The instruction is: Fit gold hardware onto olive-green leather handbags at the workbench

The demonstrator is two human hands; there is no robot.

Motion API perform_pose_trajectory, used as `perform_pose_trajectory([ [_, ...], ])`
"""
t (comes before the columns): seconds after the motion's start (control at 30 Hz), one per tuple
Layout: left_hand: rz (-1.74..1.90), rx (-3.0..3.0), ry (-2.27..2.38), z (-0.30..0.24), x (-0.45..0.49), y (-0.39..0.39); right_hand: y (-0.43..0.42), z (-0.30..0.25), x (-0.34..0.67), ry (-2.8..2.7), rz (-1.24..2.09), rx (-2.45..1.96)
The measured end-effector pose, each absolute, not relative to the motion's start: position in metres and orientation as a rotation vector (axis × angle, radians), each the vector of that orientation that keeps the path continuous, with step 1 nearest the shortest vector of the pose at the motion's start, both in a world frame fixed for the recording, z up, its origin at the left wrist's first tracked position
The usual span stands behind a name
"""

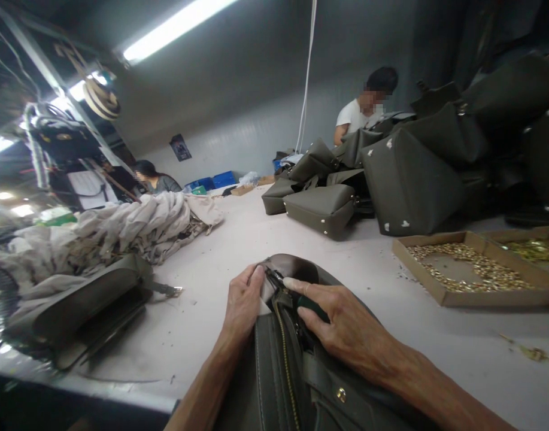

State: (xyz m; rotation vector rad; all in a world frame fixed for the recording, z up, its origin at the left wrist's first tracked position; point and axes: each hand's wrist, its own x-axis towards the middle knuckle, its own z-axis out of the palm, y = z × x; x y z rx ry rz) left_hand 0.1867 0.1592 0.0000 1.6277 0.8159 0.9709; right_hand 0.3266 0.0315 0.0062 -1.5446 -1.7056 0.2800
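looking from: head view, down over 2 bare forearms onto a pale bench [191, 341].

left hand: the left hand [243, 302] is half closed, fingers curled over the top edge of an olive leather handbag [274, 365], gripping it beside the zip.

right hand: the right hand [341, 320] is bent half closed across the same edge, thumb and fingers pressing down near the zip's end. under it lies a dark green object [313, 308], too hidden to tell whether tool or bag part.

bag: it lies at the bench's near edge, mouth up, with a brass zip [284, 353] running down its front and a brown inner panel [292, 269] showing between the hands.

around: a cardboard tray of brass studs [467, 269] sits to the right, beyond it a second tray [534, 251], with loose studs [530, 353] on the bench. a stack of olive bags [413, 179] rises behind, a beige cloth heap [121, 233] lies left. a co-worker in a white t-shirt [357, 117] and a seated co-worker [155, 179] are well apart.

could go wrong: forcing the bag's edge could snag the panel in the zip; a slip of the dark green object could scuff the leather; stray studs could mark it if the bag is dragged.
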Motion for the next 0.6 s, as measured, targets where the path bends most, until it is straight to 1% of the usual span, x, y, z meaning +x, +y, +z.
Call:
perform_pose_trajectory([
  [0.4,0.972,1.651,0.827,0.0055,0.1896,0.1557,0.0347,0.0121,0.3269,-1.66,0.386,-1.624],
  [0.6,0.999,1.729,0.864,0.0075,0.1882,0.1538,0.0353,0.0121,0.3226,-1.668,0.362,-1.668],
])
